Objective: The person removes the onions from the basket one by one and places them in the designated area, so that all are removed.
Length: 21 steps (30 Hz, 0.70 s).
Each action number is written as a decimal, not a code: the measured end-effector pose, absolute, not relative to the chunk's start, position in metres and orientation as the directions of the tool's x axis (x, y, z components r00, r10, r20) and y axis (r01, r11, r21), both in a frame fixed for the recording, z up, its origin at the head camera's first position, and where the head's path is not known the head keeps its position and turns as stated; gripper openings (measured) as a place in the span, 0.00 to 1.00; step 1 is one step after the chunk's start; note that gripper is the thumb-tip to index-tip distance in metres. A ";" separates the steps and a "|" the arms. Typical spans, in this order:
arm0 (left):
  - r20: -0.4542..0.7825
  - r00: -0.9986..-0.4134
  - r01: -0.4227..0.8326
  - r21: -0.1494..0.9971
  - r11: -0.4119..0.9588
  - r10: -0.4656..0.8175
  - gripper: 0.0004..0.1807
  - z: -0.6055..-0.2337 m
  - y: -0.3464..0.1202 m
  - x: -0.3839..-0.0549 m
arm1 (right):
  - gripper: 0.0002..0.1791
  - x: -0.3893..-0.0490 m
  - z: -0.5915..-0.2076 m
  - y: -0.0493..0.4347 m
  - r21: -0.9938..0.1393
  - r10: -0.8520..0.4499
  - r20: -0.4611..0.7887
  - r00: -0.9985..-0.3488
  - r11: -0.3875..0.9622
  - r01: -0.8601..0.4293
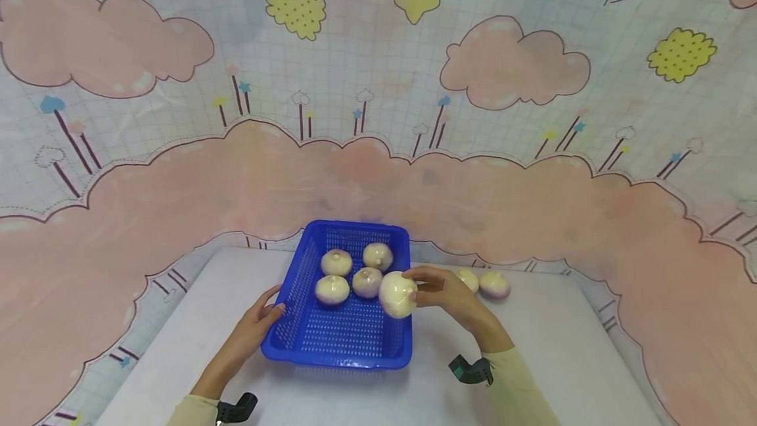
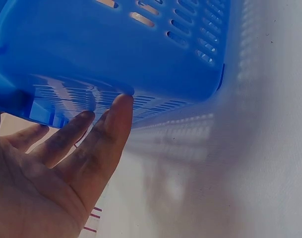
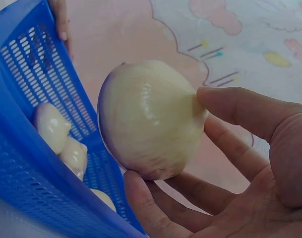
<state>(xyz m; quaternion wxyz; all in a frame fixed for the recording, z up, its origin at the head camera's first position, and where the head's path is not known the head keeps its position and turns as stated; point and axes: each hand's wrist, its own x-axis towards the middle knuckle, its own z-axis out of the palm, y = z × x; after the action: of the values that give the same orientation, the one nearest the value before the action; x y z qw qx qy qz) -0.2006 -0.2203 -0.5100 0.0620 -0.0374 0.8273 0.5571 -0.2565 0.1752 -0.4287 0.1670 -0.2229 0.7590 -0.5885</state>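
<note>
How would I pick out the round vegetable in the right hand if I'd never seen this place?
On the white table, find the blue basket. Over its right side, the right hand holds a round, pale vegetable tinged purple. Four similar vegetables sit in the basket and two lie right of it; only this one is held.

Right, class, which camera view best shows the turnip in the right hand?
The right wrist view: the turnip looks large there, with its purple side and the right hand's grip plain to see. The head view shows it smaller, above the basket's right side. The left wrist view doesn't show it.
</note>
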 end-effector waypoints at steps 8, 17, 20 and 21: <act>-0.142 -0.990 -0.127 0.913 0.389 0.010 0.35 -0.512 -0.220 -0.198 | 0.26 -0.255 -0.431 0.189 -0.975 -0.472 0.037 -0.881 0.175 -0.134; -0.143 -0.989 -0.125 0.918 0.376 0.021 0.35 -0.509 -0.219 -0.197 | 0.26 -0.250 -0.440 0.210 -0.973 -0.395 0.032 -0.918 0.199 -0.119; -0.136 -0.990 -0.119 0.919 0.377 0.020 0.35 -0.510 -0.219 -0.198 | 0.26 -0.249 -0.440 0.215 -0.970 -0.378 0.034 -0.925 0.210 -0.122; -0.136 -0.991 -0.120 0.918 0.379 0.016 0.35 -0.511 -0.220 -0.198 | 0.26 -0.250 -0.440 0.217 -0.970 -0.378 0.041 -0.925 0.207 -0.128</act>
<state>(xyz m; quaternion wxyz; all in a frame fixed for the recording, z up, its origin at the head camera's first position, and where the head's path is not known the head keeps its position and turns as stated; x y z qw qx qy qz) -0.1979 -0.2195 -0.5106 0.0609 -0.0313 0.8281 0.5564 -0.2497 0.2166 -0.4399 0.1027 -0.1641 0.7700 -0.6080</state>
